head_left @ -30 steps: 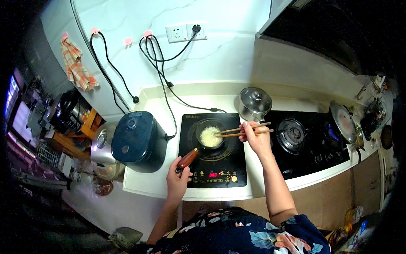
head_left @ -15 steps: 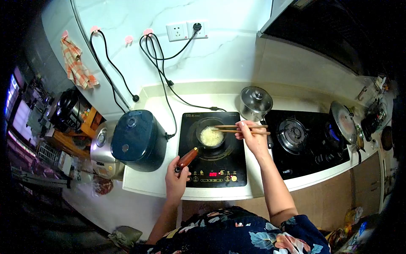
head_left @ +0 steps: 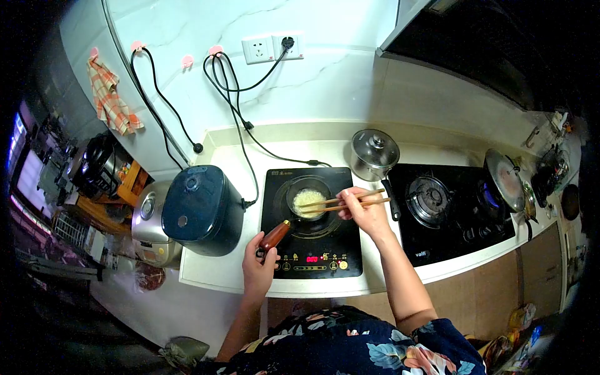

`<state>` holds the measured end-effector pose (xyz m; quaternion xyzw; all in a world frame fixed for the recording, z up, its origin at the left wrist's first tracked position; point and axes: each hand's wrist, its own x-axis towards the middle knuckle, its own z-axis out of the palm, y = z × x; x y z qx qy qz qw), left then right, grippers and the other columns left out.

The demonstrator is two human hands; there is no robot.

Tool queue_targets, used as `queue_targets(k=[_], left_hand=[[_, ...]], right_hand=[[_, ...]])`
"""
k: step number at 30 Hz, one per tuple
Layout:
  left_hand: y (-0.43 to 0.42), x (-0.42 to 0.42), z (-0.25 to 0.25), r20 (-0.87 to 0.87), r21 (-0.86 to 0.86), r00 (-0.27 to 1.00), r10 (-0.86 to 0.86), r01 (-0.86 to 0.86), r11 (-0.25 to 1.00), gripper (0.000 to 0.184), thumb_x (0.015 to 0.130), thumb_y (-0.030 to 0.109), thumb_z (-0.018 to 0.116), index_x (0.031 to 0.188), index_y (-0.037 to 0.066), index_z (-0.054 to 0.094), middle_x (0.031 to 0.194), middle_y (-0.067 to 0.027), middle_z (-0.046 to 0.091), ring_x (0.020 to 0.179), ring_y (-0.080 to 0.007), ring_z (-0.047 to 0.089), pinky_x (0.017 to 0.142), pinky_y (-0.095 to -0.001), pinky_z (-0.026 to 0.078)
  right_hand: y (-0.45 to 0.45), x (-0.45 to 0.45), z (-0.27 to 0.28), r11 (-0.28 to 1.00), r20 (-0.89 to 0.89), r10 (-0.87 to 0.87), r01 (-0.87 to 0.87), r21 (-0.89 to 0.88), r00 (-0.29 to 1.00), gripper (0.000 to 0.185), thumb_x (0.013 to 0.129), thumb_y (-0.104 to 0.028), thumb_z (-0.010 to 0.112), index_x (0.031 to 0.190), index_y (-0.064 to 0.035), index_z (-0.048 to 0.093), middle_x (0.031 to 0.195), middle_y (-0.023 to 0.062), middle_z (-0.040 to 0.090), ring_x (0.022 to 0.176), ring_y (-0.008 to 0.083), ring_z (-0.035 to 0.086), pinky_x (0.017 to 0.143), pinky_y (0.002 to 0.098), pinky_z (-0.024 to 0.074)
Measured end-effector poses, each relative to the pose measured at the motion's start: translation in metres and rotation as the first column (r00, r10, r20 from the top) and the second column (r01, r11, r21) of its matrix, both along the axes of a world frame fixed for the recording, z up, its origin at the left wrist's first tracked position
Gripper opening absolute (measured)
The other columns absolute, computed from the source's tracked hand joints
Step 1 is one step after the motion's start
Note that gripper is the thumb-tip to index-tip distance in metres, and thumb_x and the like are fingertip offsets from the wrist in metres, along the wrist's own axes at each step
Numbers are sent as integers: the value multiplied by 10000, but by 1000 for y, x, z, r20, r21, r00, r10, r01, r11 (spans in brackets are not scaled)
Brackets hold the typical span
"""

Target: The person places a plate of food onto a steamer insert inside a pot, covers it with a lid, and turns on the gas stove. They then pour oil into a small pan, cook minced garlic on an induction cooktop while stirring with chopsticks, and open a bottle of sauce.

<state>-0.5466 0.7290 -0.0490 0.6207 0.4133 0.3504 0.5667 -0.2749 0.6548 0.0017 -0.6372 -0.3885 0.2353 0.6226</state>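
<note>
A small dark pan (head_left: 302,217) sits on the black induction cooktop (head_left: 350,240), with pale, bubbling food (head_left: 309,201) inside. My left hand (head_left: 259,262) is closed round the pan's brown wooden handle (head_left: 275,235), near the cooktop's left edge. Two wooden chopsticks (head_left: 372,198) are pinched in my right hand (head_left: 362,212), to the right of the pan. Their tips reach into the food, towards its left side. Red digits glow on the cooktop's control panel.
A dark blue appliance (head_left: 203,209) stands left of the cooktop, a silver rice cooker (head_left: 147,219) beyond it. Behind my right hand is a lidded steel pot (head_left: 374,156). A gas hob (head_left: 462,215) with a lit burner lies to the right. Cords hang behind.
The chopsticks have swung lower, their tips moving left and down within the food. My right hand has shifted slightly left and down. My left hand stays on the handle.
</note>
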Motion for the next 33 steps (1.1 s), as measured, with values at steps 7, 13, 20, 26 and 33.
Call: queue_targets(k=[7,13,20,26,33], left_hand=[[0,1,1,-1,17,1000,-5,5,1000,479,929,55,584,1381,32,429,1095,-114,620,789,-139,658,631,-245,549],[0,0,1,-23,30,1000,-12,12,999,468,931,55,583,1376,44,441,1099,-118,620,782,-140,656,630,-249,549],[0,-1,-3,-15,59,1000,-6,7,998,466,929,59,594,1373,46,449,1094,-114,624,785,-136,657,625,-244,547],[3,-1,-2,-4,41,1000,-9,9,999,465,928,57,596,1371,46,451,1098,-108,623,790,-134,657,628,-241,549],[3,2,-3,-35,69,999,-3,6,998,463,927,48,593,1367,39,452,1082,-100,616,787,-132,655,635,-242,553]], right_hand=[[3,11,17,993,49,-86,82,86,995,286,978,-209,580,906,53,672,705,95,661,568,136,648,503,250,540],[3,11,13,986,319,-167,165,35,933,305,960,-216,602,864,61,687,658,103,655,551,134,645,493,247,531],[3,12,16,986,382,-161,160,35,910,283,961,-211,603,880,48,683,706,85,667,588,125,650,531,242,531],[-3,-5,11,1000,362,10,-17,15,932,242,937,-169,601,870,45,690,794,157,692,657,238,669,591,328,512],[6,-7,15,999,401,-25,8,43,916,246,943,-180,584,894,36,692,813,138,687,671,229,660,627,327,517]])
